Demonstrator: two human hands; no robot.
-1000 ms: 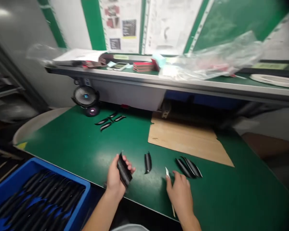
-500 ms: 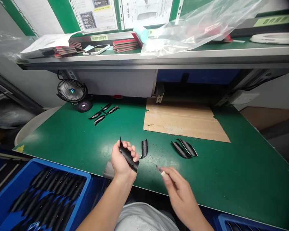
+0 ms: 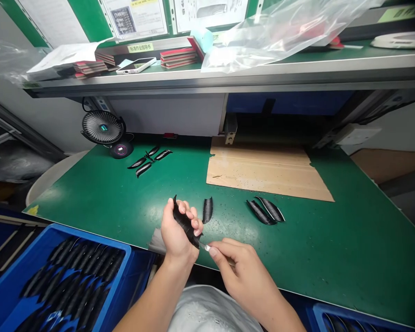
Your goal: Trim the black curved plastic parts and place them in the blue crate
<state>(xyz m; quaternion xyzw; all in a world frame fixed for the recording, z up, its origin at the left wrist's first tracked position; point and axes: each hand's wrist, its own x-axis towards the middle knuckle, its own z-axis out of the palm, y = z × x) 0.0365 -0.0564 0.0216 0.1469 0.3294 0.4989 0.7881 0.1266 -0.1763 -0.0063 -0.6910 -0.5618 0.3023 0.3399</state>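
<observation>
My left hand [image 3: 173, 233] is wrapped around a curved black plastic shell [image 3: 184, 223], tilted with its pointed end up and away from me. In my right hand [image 3: 240, 263], pinched between thumb and fingers, is a small craft knife [image 3: 206, 247] with a pale collar. Its thin blade meets the lower end of the shell; the handle is mostly hidden in my palm. Just beyond my left fingers lies another curved black shell [image 3: 208, 210]. Two more, a dark shell [image 3: 260, 212] and a pale-edged shell [image 3: 271, 209], rest side by side to the right.
Several black slatted pieces [image 3: 144, 169] lie at the back left near a small fan [image 3: 103, 128]. A cardboard sheet [image 3: 263, 168] covers part of the green table [image 3: 314, 249]. Blue crates hold black shells: the left crate [image 3: 126, 258] and the right crate [image 3: 318, 311]. A shelf [image 3: 193, 83] spans above.
My right hand has moved left, bringing the knife blade from open space to the lower end of the shell. My left hand keeps its hold, with the shell slightly turned.
</observation>
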